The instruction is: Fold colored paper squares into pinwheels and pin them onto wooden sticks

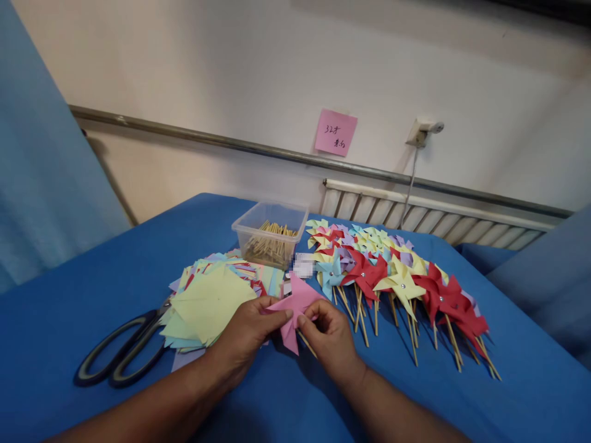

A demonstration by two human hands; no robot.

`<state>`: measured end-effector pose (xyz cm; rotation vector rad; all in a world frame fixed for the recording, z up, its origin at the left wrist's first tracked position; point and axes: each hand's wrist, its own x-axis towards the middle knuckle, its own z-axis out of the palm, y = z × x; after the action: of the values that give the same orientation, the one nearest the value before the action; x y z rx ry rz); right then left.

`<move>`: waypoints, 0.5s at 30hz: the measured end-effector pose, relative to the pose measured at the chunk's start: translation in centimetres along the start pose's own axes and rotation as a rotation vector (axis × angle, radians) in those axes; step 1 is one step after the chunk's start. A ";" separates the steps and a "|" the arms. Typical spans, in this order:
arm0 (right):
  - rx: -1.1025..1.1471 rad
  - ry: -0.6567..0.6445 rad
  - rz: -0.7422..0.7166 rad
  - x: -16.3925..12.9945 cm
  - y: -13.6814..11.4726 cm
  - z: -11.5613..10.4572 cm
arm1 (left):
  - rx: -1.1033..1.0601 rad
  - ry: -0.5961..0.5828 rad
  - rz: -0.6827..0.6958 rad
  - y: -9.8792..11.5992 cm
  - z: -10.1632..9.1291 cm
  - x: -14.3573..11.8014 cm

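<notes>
One pair of scissors (148,321) lies at the far left, its two loops outward and its blades hidden by one pile of paper squares (212,304), too overlapped to count, with pale yellow on top. Behind the pile's right side stands one clear box (258,212) with many sticks (272,243). In front of the box, the left hand (247,326) pinches one pink pinwheel (293,301) between thumb and fingers; the right hand (333,341), fingers closed, grips its right side. One stick (308,346) slants out below; its join is hidden. To the right lie finished pinwheels (365,274), overlapping beyond counting, one light blue and one pale yellow among several red in front.

The surface (138,264) is blue throughout. Around it are one blue curtain (41,154) at each side, one wall pipe (221,143), one pink note (336,132), one radiator (443,221) and one socket (418,133) with a plug and cable.
</notes>
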<state>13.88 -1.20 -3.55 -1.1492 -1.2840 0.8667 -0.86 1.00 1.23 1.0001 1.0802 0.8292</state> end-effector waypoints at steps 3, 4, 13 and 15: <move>-0.008 0.004 0.006 0.0 -0.2 0.1 | -0.016 -0.014 -0.002 0.0 0.0 0.0; -0.005 0.007 0.008 -0.1 -0.2 0.1 | -0.018 -0.018 -0.001 0.0 0.0 0.0; 0.008 0.005 0.016 0.0 0.0 0.2 | -0.012 -0.012 0.009 -0.1 0.0 0.2; 0.009 0.002 0.016 -0.1 -0.1 0.3 | -0.005 -0.009 0.008 -0.2 0.0 0.3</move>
<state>13.60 -1.28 -3.53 -1.1547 -1.2699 0.8824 -0.81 1.23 0.99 1.0038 1.0664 0.8325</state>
